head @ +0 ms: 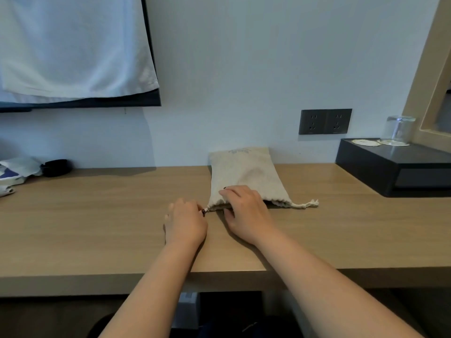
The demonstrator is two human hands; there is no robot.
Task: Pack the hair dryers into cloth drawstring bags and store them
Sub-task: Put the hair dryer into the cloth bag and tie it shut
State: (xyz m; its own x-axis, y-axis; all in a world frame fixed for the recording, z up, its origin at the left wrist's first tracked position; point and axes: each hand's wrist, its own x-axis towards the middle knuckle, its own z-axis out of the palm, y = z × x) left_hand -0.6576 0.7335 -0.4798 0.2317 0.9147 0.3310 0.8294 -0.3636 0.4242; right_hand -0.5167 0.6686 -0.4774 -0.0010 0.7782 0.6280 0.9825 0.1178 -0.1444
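A beige cloth drawstring bag (pixel 245 173) lies on the wooden desk (pixel 97 215), its far end propped against the wall and its gathered mouth facing me. My right hand (pixel 245 211) presses on the mouth of the bag, fingers curled over the cloth. My left hand (pixel 186 222) pinches the left drawstring end just left of the bag's mouth. The other drawstring end (pixel 309 204) trails out to the right on the desk. The bag bulges, but what it holds is hidden; no hair dryer shows.
A black box (pixel 395 167) at the right carries an upturned glass (pixel 399 130) and coasters. A double wall socket (pixel 325 121) is behind it. A small black item (pixel 56 167) and some cloth lie far left. A white towel (pixel 73 45) hangs over a dark screen above.
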